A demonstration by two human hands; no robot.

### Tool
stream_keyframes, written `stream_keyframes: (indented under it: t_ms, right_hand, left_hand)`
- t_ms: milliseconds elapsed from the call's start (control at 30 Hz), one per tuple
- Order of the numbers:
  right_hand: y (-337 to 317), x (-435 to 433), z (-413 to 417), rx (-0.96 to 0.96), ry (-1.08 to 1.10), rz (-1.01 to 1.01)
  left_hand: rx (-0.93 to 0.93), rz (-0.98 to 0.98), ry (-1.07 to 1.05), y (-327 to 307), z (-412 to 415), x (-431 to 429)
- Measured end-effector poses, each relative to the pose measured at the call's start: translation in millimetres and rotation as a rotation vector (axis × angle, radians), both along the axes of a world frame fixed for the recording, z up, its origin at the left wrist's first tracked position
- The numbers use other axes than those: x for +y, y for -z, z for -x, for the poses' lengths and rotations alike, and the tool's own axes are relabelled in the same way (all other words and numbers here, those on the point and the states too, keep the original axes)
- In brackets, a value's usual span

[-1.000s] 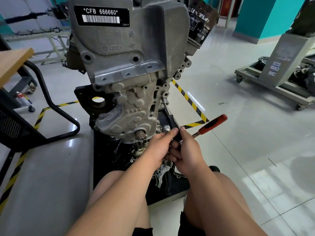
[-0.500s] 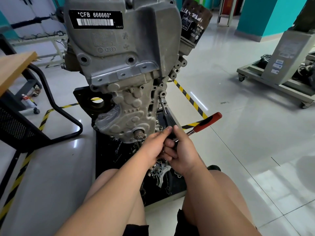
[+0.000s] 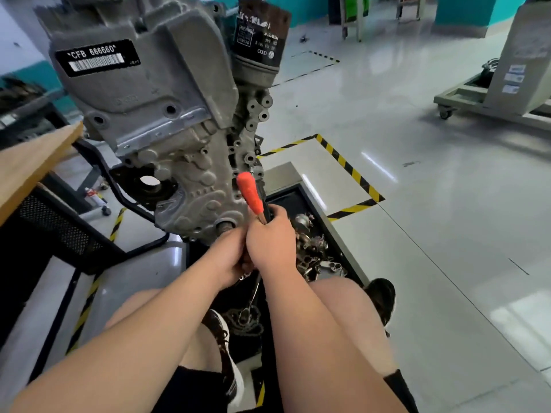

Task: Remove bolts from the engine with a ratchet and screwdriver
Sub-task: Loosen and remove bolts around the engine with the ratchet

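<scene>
A grey engine (image 3: 167, 120) with a black label reading CFB 666660 stands in front of me on a black base. My right hand (image 3: 272, 242) grips the shaft of a ratchet, whose orange handle (image 3: 250, 193) points up against the engine's lower right side. My left hand (image 3: 229, 257) is curled right beside it at the ratchet's lower end, below the engine's shaft stub (image 3: 225, 226). The ratchet head and any bolt are hidden behind my hands.
A black tray (image 3: 301, 198) with several loose metal parts (image 3: 313, 248) lies right of my hands. A wooden-topped bench (image 3: 32, 162) with a black frame stands at the left. Yellow-black floor tape (image 3: 348, 168) runs behind. A wheeled cart (image 3: 492, 96) stands far right. My knees are below.
The ratchet handle has swung from pointing right to pointing up in front of the engine. The camera has tilted and come closer, and both hands stay together at the engine's lower end.
</scene>
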State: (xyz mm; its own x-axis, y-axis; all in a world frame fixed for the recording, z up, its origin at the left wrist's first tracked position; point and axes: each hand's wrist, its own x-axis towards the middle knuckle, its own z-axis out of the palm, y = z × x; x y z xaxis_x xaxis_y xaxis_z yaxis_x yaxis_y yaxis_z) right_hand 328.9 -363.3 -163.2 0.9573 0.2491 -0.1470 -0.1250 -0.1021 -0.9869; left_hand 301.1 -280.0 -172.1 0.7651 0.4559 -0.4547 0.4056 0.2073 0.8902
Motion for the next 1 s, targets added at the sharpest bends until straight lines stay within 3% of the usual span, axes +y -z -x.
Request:
stream_keyframes:
  t_ms: [200,367,700,1000]
  right_hand:
    - [-1.6,-6.7,-7.2,0.053,-0.046,-0.143]
    - [-3.7,-10.5,-5.1,0.082,-0.121,-0.247]
    - [-7.3,-11.5,-9.3,0.154,-0.159,-0.307]
    - [0.9,-11.0,-16.2,0.015,-0.183,-0.095]
  left_hand:
    - [-0.032,0.016,-0.006,-13.1,-10.1,-17.9]
    - [0.038,-0.117,-0.076,-19.2,-1.6,-16.3]
    - [0.097,-0.14,-0.128,-36.9,-14.6,-23.8]
    - [0.14,-0.081,-0.105,-38.6,-18.3,-22.1]
